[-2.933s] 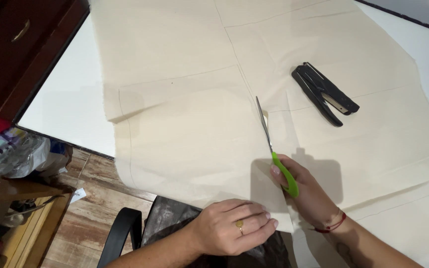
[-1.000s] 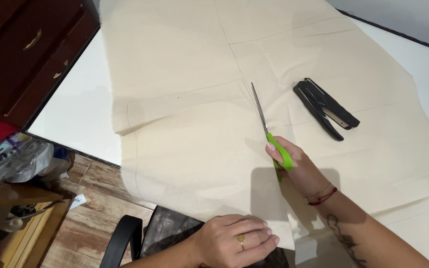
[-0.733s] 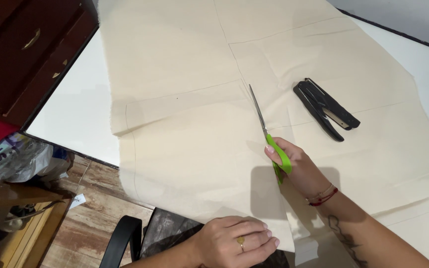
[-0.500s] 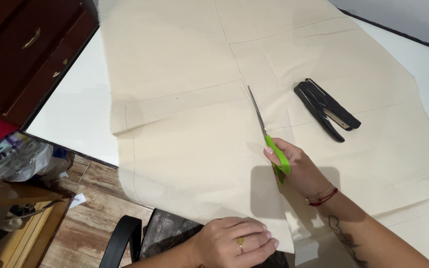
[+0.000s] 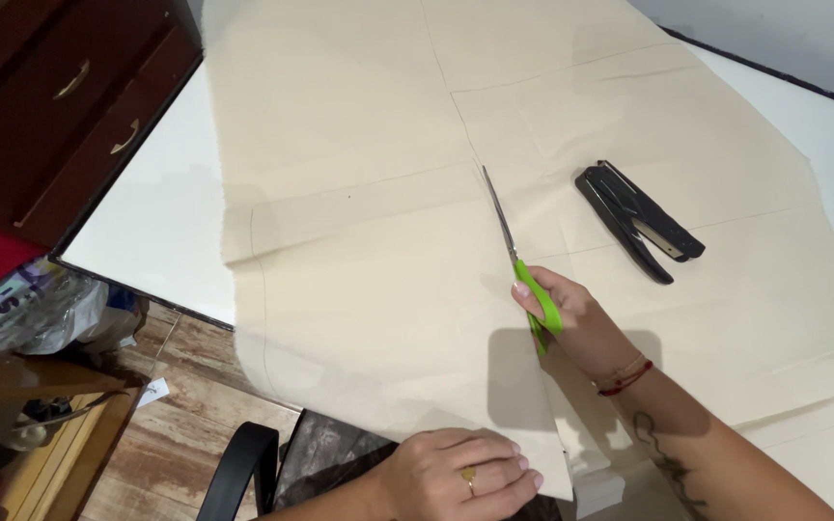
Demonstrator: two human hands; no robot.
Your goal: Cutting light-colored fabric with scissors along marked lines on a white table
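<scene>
A large sheet of cream fabric [image 5: 369, 289] covers a white table [image 5: 161, 227]. My right hand [image 5: 576, 323] grips green-handled scissors [image 5: 518, 260], their blades pointing away from me along a cut line in the cloth. My left hand [image 5: 460, 473], with a ring on one finger, lies flat with curled fingers on the near edge of the fabric, left of the cut. The cut edge runs from the near edge up to the scissors.
A black stapler [image 5: 639, 220] lies on the fabric to the right of the scissors. A dark wooden drawer unit [image 5: 50, 106] stands at the left. A black chair [image 5: 272, 468] sits below the table edge. Plastic bags [image 5: 36, 309] lie on the wooden floor.
My right hand has moved the scissors forward along the fabric, away from me, and the cut is longer. My left hand stays on the near edge.
</scene>
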